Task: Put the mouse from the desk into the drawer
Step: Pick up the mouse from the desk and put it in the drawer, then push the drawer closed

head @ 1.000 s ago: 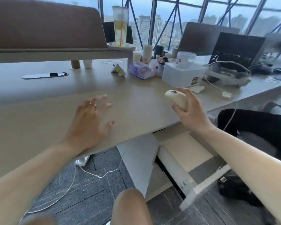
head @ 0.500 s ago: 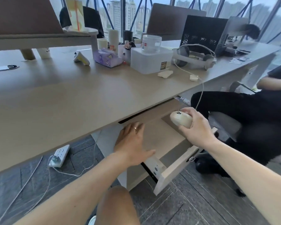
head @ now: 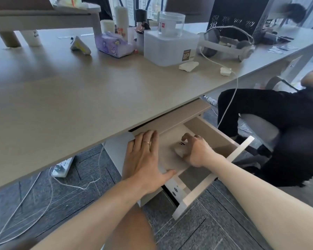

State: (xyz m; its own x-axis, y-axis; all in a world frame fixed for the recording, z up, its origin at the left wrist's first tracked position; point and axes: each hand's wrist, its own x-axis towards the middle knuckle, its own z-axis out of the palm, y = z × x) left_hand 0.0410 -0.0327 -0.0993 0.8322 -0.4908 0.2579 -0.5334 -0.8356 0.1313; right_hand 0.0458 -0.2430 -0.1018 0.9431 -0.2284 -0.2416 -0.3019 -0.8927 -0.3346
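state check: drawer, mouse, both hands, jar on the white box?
drawer: pulled open
mouse: inside the drawer, on its floor, under the right hand
right hand: curled over the mouse, not yet released
left hand: flat, palm down, on the drawer's left edge, holding nothing
jar: upright on the white box, lid on
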